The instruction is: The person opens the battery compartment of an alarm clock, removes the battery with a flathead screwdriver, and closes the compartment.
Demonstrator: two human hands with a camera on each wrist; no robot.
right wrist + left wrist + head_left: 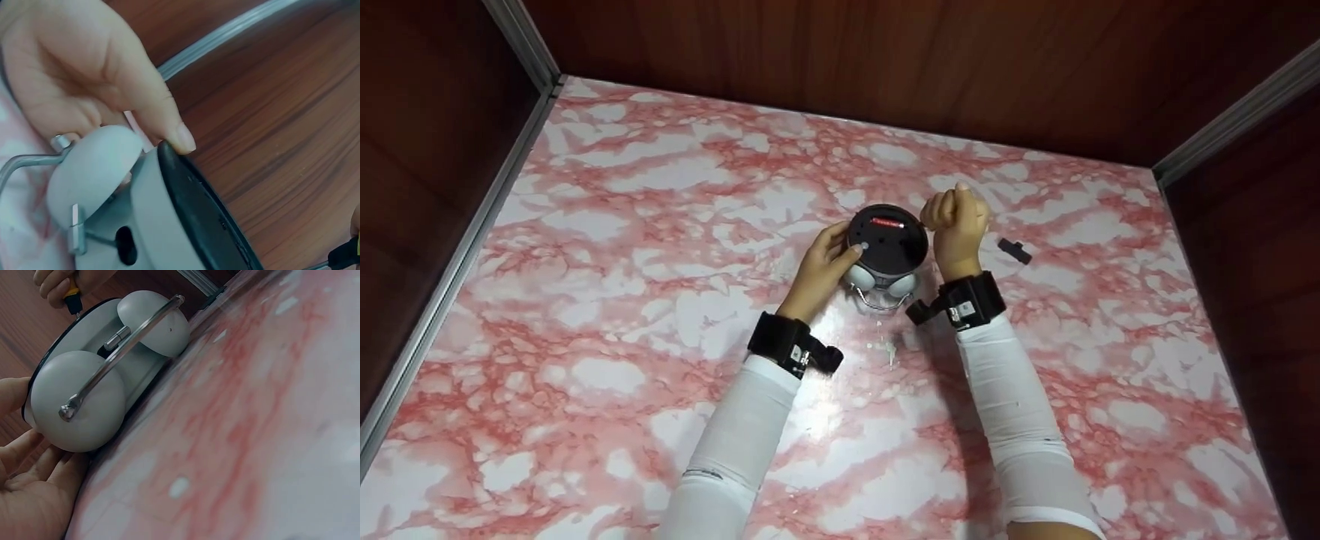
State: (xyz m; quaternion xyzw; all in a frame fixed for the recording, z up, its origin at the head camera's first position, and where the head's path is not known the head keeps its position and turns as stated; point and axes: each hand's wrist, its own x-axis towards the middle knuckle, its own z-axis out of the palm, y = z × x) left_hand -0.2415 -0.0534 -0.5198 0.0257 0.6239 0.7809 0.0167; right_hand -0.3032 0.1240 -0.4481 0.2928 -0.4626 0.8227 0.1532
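A twin-bell alarm clock [883, 259] lies with its black back upward and its two pale bells toward me. My left hand [825, 266] grips its left side, the thumb over the back's rim and the fingers around the casing. A red battery [888, 223] shows in the slot in the back. In my right hand [960, 225] is a screwdriver [73, 298] with a yellow and black handle, pinched in curled fingers. Its metal shaft points at the clock's far edge in the left wrist view. The handle is mostly hidden by the fingers.
A small black plastic piece [1015, 251], like a battery cover, lies on the pink and white marbled tabletop [675, 262] right of my right hand. Dark wood panels [847, 60] with metal corner strips enclose the table at the back and sides.
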